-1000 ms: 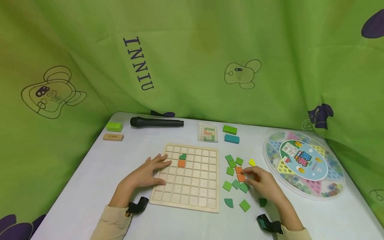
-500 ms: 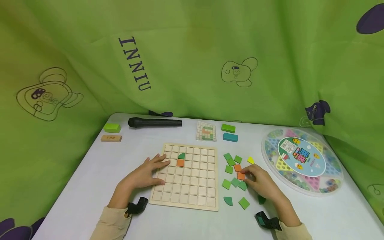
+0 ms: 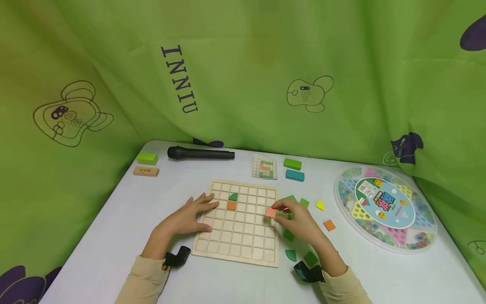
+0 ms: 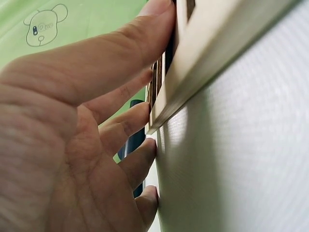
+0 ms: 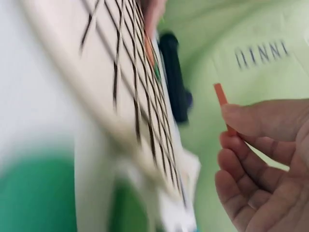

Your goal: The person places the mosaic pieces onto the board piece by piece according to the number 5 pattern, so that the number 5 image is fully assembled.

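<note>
A square wooden grid board [image 3: 235, 236] lies on the white table, with a green quarter-circle tile [image 3: 233, 196] directly behind an orange square tile [image 3: 231, 205] in its cells. My left hand [image 3: 188, 217] rests at the board's left side, fingers spread; in the left wrist view the thumb [image 4: 140, 29] lies along the board's edge. Over the board's right side, my right hand [image 3: 298, 219] pinches another orange square tile [image 3: 271, 212] between thumb and fingers. In the right wrist view this tile [image 5: 221, 94] is seen edge-on, raised beside the board.
Several green tiles, partly hidden by my right hand, lie right of the board near a yellow tile [image 3: 320, 205] and a loose orange tile [image 3: 329, 225]. Behind are a microphone [image 3: 201, 153], a pattern card [image 3: 264, 167] and small blocks. A round marble-game case [image 3: 385, 209] sits far right.
My right hand has lifted an orange tile from the loose pieces and carried it left over the board. The other loose orange tile now lies farther right. My left hand stays at the board.
</note>
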`<state>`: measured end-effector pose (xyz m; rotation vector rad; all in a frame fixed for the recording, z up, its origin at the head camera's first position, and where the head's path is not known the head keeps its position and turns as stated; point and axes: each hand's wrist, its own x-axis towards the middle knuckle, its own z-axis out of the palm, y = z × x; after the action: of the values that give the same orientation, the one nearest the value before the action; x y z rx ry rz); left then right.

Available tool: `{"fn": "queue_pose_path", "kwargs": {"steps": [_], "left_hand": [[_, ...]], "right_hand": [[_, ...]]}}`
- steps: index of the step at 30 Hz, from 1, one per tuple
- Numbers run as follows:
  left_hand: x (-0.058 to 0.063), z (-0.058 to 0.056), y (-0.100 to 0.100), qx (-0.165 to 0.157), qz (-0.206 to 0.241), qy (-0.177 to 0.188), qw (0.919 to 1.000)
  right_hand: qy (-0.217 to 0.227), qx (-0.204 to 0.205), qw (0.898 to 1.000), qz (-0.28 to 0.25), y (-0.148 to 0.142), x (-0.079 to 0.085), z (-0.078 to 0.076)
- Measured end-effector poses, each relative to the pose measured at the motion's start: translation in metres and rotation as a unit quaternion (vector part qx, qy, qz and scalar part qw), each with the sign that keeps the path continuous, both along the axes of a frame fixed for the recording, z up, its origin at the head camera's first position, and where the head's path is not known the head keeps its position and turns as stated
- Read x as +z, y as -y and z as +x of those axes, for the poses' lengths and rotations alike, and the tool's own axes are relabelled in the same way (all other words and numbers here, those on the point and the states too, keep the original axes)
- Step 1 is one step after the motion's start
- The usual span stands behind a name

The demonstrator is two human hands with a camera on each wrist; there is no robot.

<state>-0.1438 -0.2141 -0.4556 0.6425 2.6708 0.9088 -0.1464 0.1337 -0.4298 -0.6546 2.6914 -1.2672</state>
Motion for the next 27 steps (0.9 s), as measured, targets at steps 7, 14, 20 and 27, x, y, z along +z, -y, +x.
{"fn": "queue_pose_path", "kwargs": {"steps": [7, 14, 20, 27], "left_hand": [[-0.004, 0.000, -0.003, -0.007, 0.003, -0.002, 1.0000], [-0.007, 0.001, -0.005, -0.006, 0.008, 0.001, 0.9999], [-0.003, 0.002, -0.003, -0.004, 0.004, -0.005, 1.0000], [-0.001, 0.003, 0.001, 0.005, 0.003, -0.006, 1.0000]], "right_hand": [[0.055, 0.055, 0.997, -0.018, 0.055, -0.005, -0.018], [0.062, 0.108, 0.991, 0.040, 0.085, -0.019, -0.029], [0.012, 0.123, 0.987, 0.099, 0.100, -0.020, -0.028], [-0.002, 0.128, 0.986, 0.111, 0.107, -0.020, -0.030]]}}
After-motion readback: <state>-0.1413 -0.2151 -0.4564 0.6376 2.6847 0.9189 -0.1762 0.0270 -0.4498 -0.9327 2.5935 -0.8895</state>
